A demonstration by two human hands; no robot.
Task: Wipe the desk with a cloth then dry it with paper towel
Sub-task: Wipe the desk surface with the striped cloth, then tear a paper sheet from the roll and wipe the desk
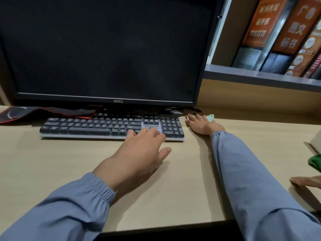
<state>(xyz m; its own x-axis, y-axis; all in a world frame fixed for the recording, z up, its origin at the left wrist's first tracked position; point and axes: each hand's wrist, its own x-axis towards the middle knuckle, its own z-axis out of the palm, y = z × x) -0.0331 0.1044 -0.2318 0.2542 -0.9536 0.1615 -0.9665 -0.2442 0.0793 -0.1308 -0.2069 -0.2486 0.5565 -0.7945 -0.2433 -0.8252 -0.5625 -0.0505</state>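
Fingers [152, 132] of the left hand [139, 153] were seen spread loosely, their tips laid on the near right edge of the keyboard [107, 126], nothing being held. At the far right of the keyboard, the right hand [201, 125] was pressed flat on a pale green cloth [210, 117], of which only a corner was shown, on the desk [69, 162] just below the corner of the dark monitor [104, 49]. Whether the cloth was gripped or merely pressed could not be told. A red-edged mouse mat [34, 113] was folded at the far left. Something green [315, 161] was cut off at the right edge.
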